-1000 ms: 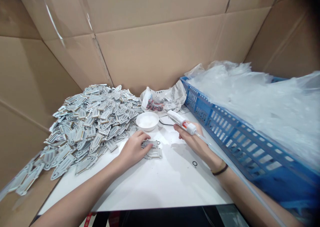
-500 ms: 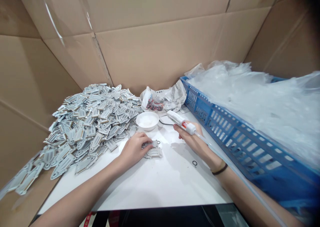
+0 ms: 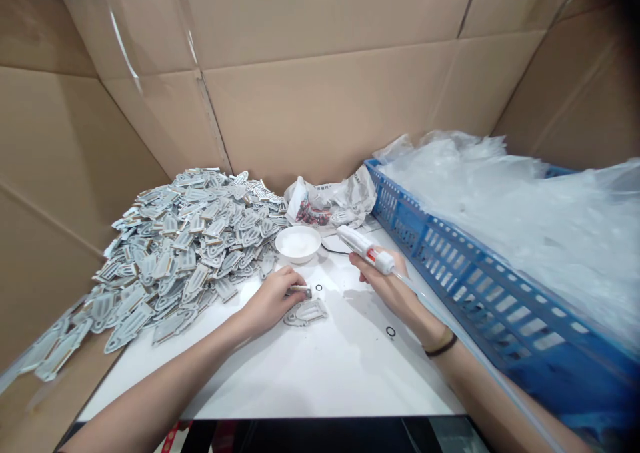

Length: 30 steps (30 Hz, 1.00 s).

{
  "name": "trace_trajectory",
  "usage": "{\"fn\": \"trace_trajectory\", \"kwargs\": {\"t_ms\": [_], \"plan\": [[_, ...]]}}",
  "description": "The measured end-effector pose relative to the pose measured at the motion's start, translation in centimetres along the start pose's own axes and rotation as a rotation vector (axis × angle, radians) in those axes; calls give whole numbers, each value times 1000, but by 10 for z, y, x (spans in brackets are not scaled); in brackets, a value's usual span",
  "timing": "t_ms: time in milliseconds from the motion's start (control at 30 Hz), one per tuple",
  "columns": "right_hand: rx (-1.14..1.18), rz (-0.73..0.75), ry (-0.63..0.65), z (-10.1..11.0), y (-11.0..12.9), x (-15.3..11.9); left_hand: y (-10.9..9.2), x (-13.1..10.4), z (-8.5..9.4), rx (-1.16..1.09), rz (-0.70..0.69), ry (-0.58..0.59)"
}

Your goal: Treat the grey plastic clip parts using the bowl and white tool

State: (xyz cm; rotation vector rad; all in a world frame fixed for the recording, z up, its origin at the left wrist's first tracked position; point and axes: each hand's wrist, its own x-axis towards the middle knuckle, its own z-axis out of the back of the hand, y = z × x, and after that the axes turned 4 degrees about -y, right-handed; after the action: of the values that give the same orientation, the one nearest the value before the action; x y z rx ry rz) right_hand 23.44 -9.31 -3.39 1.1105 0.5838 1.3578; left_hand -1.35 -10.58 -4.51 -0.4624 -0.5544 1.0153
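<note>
My left hand pinches a small grey part between thumb and fingers, low over the white tabletop. Just below it, another grey part lies flat. My right hand is wrapped round a white pen-like tool with a red detail and a clear tube running back along the forearm. A small black ring lies right of the pinched part. Another black ring lies below my right hand. Beyond my left hand stands a white bowl.
A large heap of grey parts covers the left side. Crumpled printed paper lies at the back. On the right, a blue crate holds clear plastic bags. Cardboard walls enclose the table.
The part in my left hand has turned and now shows its narrow edge, leaving the flat part below more exposed. My right hand still holds the tool. The whole view has shifted slightly.
</note>
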Motion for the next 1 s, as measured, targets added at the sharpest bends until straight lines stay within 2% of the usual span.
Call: {"fn": "trace_trajectory", "kwargs": {"t_ms": [67, 167, 267, 333, 467, 633, 767, 1000], "plan": [[16, -5, -2, 0, 0, -1, -3, 0, -2, -144, 84, -78], [69, -38, 37, 0, -1, -1, -9, 1, -5, -529, 296, -156], [82, 8, 111, -1, -1, -2, -15, 2, -6, -908, 411, -134], [71, 81, 168, -2, -1, -4, -19, 3, -5, -1039, 425, -115], [51, 209, 291, -4, 1, -7, -22, 3, -4, -1073, 395, -134], [-43, 432, 369, -6, 0, -8, -21, -2, -10, -927, 395, -119], [-78, 531, 404, -9, -3, -10, -25, -5, -12, -880, 371, -119], [-118, 632, 400, -12, -7, -10, -29, -4, -10, -998, 298, -61]]}}
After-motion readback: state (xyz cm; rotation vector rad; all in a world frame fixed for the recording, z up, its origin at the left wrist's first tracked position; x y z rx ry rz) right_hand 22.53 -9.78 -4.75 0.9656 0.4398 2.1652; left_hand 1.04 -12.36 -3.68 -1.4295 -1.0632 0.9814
